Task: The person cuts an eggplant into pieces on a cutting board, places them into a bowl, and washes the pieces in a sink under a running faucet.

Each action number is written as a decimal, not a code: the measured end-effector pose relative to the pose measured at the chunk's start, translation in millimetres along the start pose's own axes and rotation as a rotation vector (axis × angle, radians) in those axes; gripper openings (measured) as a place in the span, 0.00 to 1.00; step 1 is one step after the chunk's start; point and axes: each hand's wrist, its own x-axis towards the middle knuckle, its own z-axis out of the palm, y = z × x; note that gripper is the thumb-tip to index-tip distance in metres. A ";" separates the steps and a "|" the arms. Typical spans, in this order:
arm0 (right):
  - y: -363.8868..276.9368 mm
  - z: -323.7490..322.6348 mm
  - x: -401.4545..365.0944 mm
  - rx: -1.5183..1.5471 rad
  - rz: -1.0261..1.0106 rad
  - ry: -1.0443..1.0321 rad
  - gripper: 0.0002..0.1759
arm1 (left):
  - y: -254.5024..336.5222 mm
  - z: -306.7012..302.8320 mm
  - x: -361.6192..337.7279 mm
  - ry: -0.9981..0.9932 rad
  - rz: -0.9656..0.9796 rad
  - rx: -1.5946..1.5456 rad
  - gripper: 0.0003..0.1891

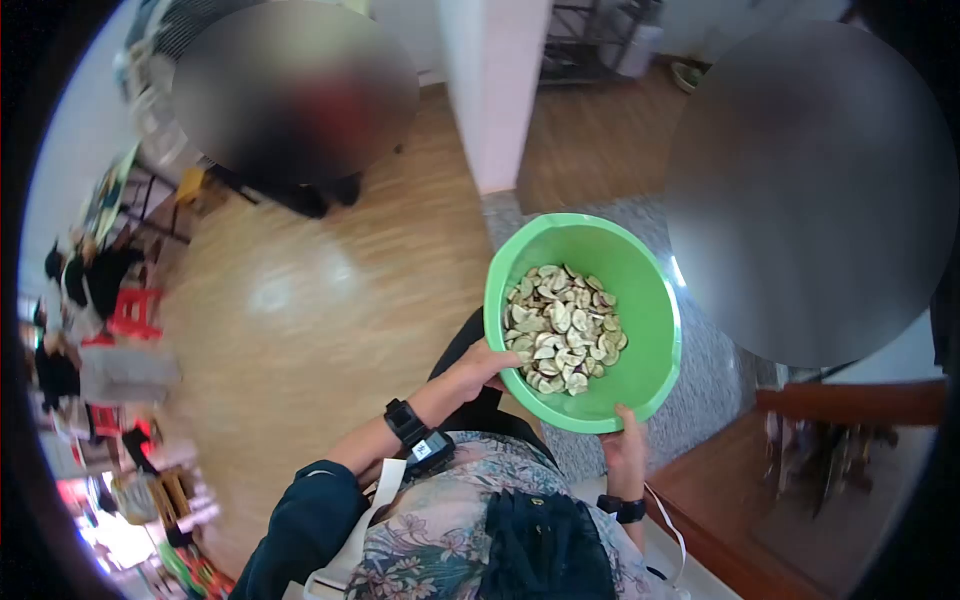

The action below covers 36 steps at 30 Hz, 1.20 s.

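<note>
A large light green basin (650,300) is held in front of my body, tipped so that its inside shows. Many thin pale slices with dark edges (565,325) lie heaped in its bottom and left part. My left hand (483,368) grips the left lower rim, the thumb over the edge near the slices. At the lower right rim, my right hand (625,440) is closed on the basin, with its thumb on top and the other fingers mostly hidden underneath.
A white pillar (490,100) stands ahead. Wooden floor (350,300) spreads to the left, grey speckled floor (700,390) to the right. People and red stools (135,313) are at far left. A brown wooden rail (850,403) stands right. Two large areas are blurred.
</note>
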 end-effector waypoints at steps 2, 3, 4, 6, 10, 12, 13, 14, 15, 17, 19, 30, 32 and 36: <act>3.0 8.3 -9.3 -0.020 -0.038 0.012 0.29 | 13.6 -6.7 6.1 -0.056 -0.063 0.010 0.27; 2.9 12.1 -11.3 -0.013 -0.045 0.038 0.29 | 20.6 -7.6 11.2 -0.077 -0.080 0.015 0.27; 3.8 14.1 -12.2 0.012 -0.016 0.051 0.29 | 26.7 -8.3 15.9 -0.086 -0.120 0.056 0.27; 8.7 18.6 -14.9 0.055 -0.013 0.055 0.29 | 37.9 -12.7 24.1 -0.149 -0.137 0.080 0.26; 1.4 45.4 -12.6 0.101 0.034 0.209 0.29 | 41.1 -25.5 51.3 -0.188 -0.226 0.049 0.24; -10.8 56.1 -12.4 0.061 0.030 0.216 0.30 | 52.6 -25.8 52.2 -0.193 -0.281 0.079 0.23; -19.2 64.1 -10.1 0.059 0.103 0.228 0.31 | 65.2 -23.1 58.4 -0.202 -0.289 0.134 0.23; -26.2 69.0 -10.5 0.029 0.131 0.239 0.30 | 71.4 -21.5 55.6 -0.207 -0.311 0.092 0.22; -31.4 72.2 -12.9 -0.002 0.163 0.254 0.30 | 75.0 -22.0 52.2 -0.167 -0.371 0.108 0.23; -35.9 75.5 -3.6 0.000 0.147 0.244 0.30 | 80.6 -20.9 46.9 -0.159 -0.376 0.058 0.24; -42.6 74.6 0.8 0.008 0.146 0.248 0.30 | 79.9 -17.3 43.2 -0.110 -0.346 -0.012 0.23; -140.9 136.8 12.6 -0.197 0.222 0.175 0.25 | 131.1 2.5 27.9 0.021 -0.292 -0.190 0.23; -148.4 142.1 14.2 -0.181 0.246 0.175 0.25 | 141.1 9.8 22.1 0.024 -0.284 -0.226 0.23; -188.1 153.5 37.1 -0.250 0.314 0.017 0.27 | 169.2 30.1 11.9 0.008 -0.266 -0.373 0.25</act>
